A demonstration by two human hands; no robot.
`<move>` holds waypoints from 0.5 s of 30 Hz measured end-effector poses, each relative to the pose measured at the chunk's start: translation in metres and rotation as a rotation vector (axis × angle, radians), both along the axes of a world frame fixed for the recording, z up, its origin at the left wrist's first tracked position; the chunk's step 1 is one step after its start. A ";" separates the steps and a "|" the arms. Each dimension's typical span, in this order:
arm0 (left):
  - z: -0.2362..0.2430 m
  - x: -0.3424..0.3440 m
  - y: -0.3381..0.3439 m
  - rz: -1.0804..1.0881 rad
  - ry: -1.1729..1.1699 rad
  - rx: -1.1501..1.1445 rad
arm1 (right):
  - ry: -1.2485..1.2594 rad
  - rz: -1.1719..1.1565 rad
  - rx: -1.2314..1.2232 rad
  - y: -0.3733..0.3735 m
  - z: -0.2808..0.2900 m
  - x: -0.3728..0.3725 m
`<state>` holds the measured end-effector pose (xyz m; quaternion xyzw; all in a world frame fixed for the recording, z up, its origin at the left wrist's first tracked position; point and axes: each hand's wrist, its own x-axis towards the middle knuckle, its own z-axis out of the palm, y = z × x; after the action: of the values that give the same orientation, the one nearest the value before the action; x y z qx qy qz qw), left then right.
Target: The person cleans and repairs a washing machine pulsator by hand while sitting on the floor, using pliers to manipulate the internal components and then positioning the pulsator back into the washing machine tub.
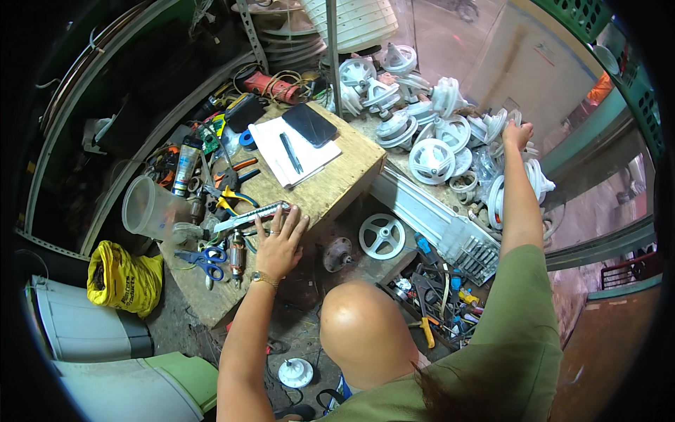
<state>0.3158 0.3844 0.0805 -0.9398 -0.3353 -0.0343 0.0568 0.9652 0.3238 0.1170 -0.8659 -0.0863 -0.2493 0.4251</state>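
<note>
My left hand (280, 243) rests at the edge of the wooden bench top (351, 172), fingers spread. Its fingertips are by a long, slim metal-edged tool (252, 216). A small motor armature (237, 257) with copper windings and blue-handled scissors (204, 261) lie just left of it. Out at the far right, my stretched right hand (518, 135) has its fingers curled at a white plastic pulley (496, 125); the fingertips are partly hidden. That pulley belongs to a heap of white pulleys with metal shafts (432, 160).
A notepad with a pen (290, 153) and a dark phone (309, 125) lie on the bench among pliers (235, 197) and a clear tub (149, 207). A tool drawer (443, 295) is beside my knee. A yellow bag (125, 278) stands at left.
</note>
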 end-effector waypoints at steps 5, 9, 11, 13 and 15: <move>-0.005 0.015 0.002 -0.041 -0.046 0.006 | -0.052 -0.022 0.048 0.006 -0.022 -0.004; -0.003 0.002 0.000 -0.006 -0.030 0.010 | -0.094 0.066 0.052 0.021 -0.043 -0.068; -0.004 0.000 0.000 0.002 -0.020 0.011 | -0.051 0.026 -0.120 0.011 -0.042 -0.078; -0.004 -0.003 0.000 0.008 -0.020 0.018 | -0.069 -0.009 -0.339 0.002 -0.042 -0.088; -0.004 0.001 0.001 -0.010 -0.033 0.022 | 0.005 0.073 -0.452 -0.014 -0.049 -0.080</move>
<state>0.3168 0.3857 0.0767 -0.9402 -0.3308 -0.0537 0.0614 0.8852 0.3100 0.0684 -0.9360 -0.1702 -0.2057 0.2292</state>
